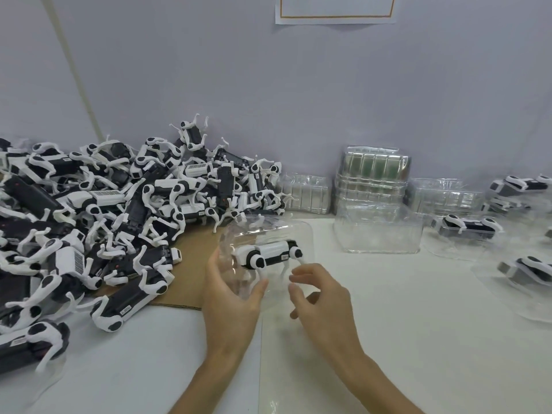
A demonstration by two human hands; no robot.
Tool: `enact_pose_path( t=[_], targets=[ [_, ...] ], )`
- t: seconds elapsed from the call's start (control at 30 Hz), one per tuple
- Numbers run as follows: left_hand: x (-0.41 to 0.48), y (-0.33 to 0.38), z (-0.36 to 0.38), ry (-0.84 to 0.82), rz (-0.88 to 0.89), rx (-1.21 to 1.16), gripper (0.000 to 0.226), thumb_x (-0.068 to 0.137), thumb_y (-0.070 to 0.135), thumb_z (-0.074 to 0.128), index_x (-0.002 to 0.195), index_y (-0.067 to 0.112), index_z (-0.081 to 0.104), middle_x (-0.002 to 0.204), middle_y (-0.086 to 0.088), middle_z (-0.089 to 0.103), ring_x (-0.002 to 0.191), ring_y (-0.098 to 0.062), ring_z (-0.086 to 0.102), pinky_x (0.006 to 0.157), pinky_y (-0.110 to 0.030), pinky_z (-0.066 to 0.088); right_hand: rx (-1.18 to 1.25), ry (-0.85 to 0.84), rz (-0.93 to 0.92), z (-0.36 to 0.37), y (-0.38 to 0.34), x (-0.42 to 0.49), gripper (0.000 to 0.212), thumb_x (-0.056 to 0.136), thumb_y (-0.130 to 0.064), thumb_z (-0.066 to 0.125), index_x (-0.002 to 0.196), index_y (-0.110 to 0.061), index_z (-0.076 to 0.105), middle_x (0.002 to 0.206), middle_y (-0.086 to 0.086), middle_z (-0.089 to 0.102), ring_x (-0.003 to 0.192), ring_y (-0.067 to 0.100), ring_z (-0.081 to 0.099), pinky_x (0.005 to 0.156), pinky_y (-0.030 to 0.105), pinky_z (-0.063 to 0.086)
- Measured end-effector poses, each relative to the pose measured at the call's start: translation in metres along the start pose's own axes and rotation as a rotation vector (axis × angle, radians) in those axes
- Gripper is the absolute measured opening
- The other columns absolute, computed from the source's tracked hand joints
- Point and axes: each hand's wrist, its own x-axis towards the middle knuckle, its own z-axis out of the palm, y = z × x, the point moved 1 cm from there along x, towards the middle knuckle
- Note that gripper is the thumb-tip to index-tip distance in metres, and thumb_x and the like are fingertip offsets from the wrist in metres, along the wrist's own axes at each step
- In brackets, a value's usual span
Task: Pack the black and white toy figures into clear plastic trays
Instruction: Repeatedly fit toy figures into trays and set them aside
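Here, one toy dog (270, 253) stands in one clear tray (268, 231), gripped by the left hand (230, 300); the right hand (322, 294) curls beside its legs, grasp unclear. The left pile (104, 210) defies counting; some packed toys (525, 270) at right are cut off.

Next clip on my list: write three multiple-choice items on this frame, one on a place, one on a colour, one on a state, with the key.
1. Which side of the view holds the loose pile of toy figures?
A) right
B) left
C) front centre

2. What colour is the sheet under that pile?
A) blue
B) green
C) brown

3. What is the left hand doing?
A) holding a clear tray with a figure in it
B) lying flat on the table
C) reaching into the pile

Key:
1 B, the pile fills the left.
2 C, brown cardboard shows at its edge.
3 A, the thumb curls round the tray.
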Motion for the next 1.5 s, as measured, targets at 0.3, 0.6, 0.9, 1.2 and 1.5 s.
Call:
enact_pose_path(
  t=[0.3,0.6,0.9,1.2,1.5],
  targets=[
    [-0.032,0.011,0.024,-0.032,0.196,0.005,0.095,0.075,0.016,0.085,0.148,0.036,0.029,0.122,0.025,0.049,0.104,-0.004,0.06,0.068,-0.01,0.052,-0.011,0.052,0.183,0.01,0.004,0.001,0.022,0.071,-0.049,0.063,0.089,-0.038,0.068,0.092,-0.018,0.071,0.081,0.009,0.066,0.07,0.031,0.054],
    [-0.035,0.024,0.021,0.025,0.23,0.139,0.093,0.073,0.048,0.076,0.148,0.044,0.022,0.123,0.028,0.048,0.102,0.0,0.059,0.069,-0.012,0.047,-0.218,0.193,0.109,-0.001,0.002,0.006,0.014,0.06,-0.043,0.061,0.074,-0.047,0.059,0.071,-0.036,0.059,0.072,-0.019,0.052,0.06,0.01,0.034],
    [-0.024,0.022,0.018,-0.001,0.143,-0.014,0.093,0.073,0.026,0.086,0.143,0.047,0.028,0.123,0.012,0.053,0.099,-0.011,0.063,0.073,-0.021,0.053,-0.277,0.148,0.005,-0.006,0.001,0.005,0.018,0.077,-0.056,0.062,0.091,-0.045,0.064,0.089,-0.027,0.068,0.081,0.001,0.062,0.069,0.019,0.045],
    [0.008,0.007,-0.002,-0.03,-0.241,-0.298,0.071,0.082,0.014,0.078,0.138,0.032,0.038,0.128,0.004,0.057,0.117,-0.014,0.06,0.073,-0.029,0.059,-0.383,-0.314,-0.218,-0.018,0.005,0.012,0.038,0.088,-0.038,0.067,0.125,-0.04,0.062,0.12,-0.027,0.061,0.072,-0.002,0.056,0.079,0.016,0.043],
    [0.012,0.003,-0.009,-0.041,-0.328,-0.108,0.062,0.073,0.045,0.08,0.127,0.03,0.053,0.132,0.009,0.05,0.118,-0.007,0.052,0.086,-0.02,0.04,-0.496,0.058,-0.238,-0.033,0.0,0.011,0.025,0.071,-0.034,0.06,0.091,-0.037,0.075,0.092,-0.022,0.073,0.083,0.008,0.064,0.068,0.017,0.04]
  ],
)
